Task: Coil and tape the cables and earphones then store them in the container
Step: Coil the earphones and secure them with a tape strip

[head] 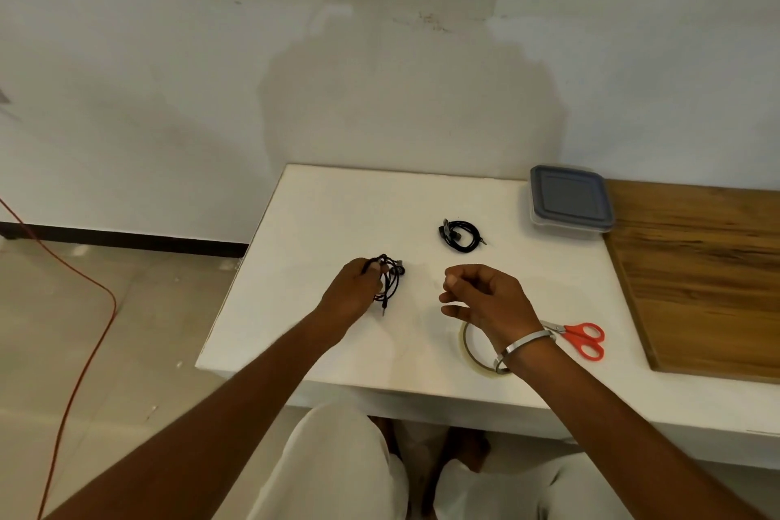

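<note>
My left hand (354, 287) grips a loosely coiled black cable (391, 277) just above the white table (320, 224); a plug end hangs below the coil. A second black coil (461, 236) lies on the table further back, to the right. My right hand (481, 295) hovers right of the held coil with thumb and fingers curled together, and I see nothing between them. A roll of clear tape (466, 344) lies flat under my right wrist. The container (570, 201), with its grey lid on, stands at the back right.
Red-handled scissors (584, 339) lie right of the tape roll. A wooden board (700, 274) covers the table's right part. An orange cord (84, 325) runs across the floor on the left. My knees are under the table's front edge.
</note>
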The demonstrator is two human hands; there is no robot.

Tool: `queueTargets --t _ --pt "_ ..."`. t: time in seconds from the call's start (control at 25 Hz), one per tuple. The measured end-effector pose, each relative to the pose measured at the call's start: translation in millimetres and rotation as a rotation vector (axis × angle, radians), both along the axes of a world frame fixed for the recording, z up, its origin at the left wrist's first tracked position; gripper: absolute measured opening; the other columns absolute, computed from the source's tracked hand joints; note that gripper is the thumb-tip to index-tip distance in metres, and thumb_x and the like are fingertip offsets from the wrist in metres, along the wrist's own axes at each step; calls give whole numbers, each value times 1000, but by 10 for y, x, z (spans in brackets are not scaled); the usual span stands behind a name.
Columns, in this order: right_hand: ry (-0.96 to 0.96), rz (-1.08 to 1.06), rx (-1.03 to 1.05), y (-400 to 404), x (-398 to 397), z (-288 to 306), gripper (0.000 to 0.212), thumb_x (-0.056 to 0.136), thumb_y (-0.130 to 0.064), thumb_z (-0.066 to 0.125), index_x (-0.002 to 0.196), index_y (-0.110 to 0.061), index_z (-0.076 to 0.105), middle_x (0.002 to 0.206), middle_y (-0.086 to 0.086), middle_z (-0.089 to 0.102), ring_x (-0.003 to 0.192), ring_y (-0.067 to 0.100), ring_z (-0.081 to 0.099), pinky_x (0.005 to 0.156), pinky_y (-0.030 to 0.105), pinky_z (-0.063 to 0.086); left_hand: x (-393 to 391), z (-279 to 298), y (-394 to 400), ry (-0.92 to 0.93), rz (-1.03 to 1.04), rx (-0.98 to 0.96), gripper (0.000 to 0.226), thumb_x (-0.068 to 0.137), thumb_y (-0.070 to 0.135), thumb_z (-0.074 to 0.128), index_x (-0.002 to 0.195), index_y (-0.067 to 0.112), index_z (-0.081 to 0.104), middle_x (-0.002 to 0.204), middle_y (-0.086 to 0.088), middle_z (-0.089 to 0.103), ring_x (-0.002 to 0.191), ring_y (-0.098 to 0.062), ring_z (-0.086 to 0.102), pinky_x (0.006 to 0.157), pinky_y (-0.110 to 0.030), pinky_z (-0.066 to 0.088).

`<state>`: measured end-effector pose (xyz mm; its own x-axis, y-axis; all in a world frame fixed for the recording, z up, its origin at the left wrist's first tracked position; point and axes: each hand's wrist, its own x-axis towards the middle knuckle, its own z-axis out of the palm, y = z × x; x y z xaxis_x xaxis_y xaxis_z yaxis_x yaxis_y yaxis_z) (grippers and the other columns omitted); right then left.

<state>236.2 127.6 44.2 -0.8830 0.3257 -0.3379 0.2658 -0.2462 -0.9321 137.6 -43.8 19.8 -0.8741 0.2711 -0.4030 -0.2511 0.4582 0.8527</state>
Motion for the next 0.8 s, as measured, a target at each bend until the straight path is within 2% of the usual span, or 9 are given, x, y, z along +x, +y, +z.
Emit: queueTargets --t 0.08,0.24,0.36,0.48,0.64,0.72,0.8 --pt "14 15 7 -61 1 4 8 87 -4 60 91 -8 66 82 10 66 77 24 67 74 36 58 67 157 -11 -153 40 142 23 104 25 37 98 21 59 76 4 56 83 -14 54 73 -26 35" --pt "58 33 74 -173 -20 36 11 86 0 61 93 -6 66 83 11 68 72 21 67 68 28 59 190 225 -25 -311 25 256 21 102 28 42 104 20 61 81 7 63 92 -10 59 87 -37 31" --pt "81 54 161 -226 -40 67 9 85 -1 63 91 -7 65 79 10 68 68 19 67 61 23 57 241 236 -15 -358 8 288 19 102 25 42 104 20 61 85 7 66 97 -11 60 88 -38 31" --pt "77 50 217 -232 -55 80 6 83 -5 66 88 -8 66 76 8 68 66 17 66 59 22 55 271 270 10 -364 -33 302 20 102 23 42 107 21 61 89 6 68 102 -11 60 84 -37 32" --pt "80 62 264 -223 -66 84 7 82 -7 68 87 -4 64 71 8 68 59 17 64 57 27 54 296 322 -2 -385 -104 375 29 99 14 40 120 19 58 100 0 67 107 -14 59 81 -37 32" --pt "79 57 300 -210 -71 88 7 82 -7 67 87 -5 63 69 7 67 54 12 63 52 23 51 315 355 -23 -399 -141 413 33 95 9 42 122 20 56 100 -1 66 107 -15 58 81 -37 32" --pt "71 44 346 -192 -81 80 8 82 -11 69 87 -11 63 71 4 67 56 10 63 51 21 49 334 385 -32 -413 -166 442 37 88 9 46 121 22 57 96 0 69 106 -15 59 82 -37 33"
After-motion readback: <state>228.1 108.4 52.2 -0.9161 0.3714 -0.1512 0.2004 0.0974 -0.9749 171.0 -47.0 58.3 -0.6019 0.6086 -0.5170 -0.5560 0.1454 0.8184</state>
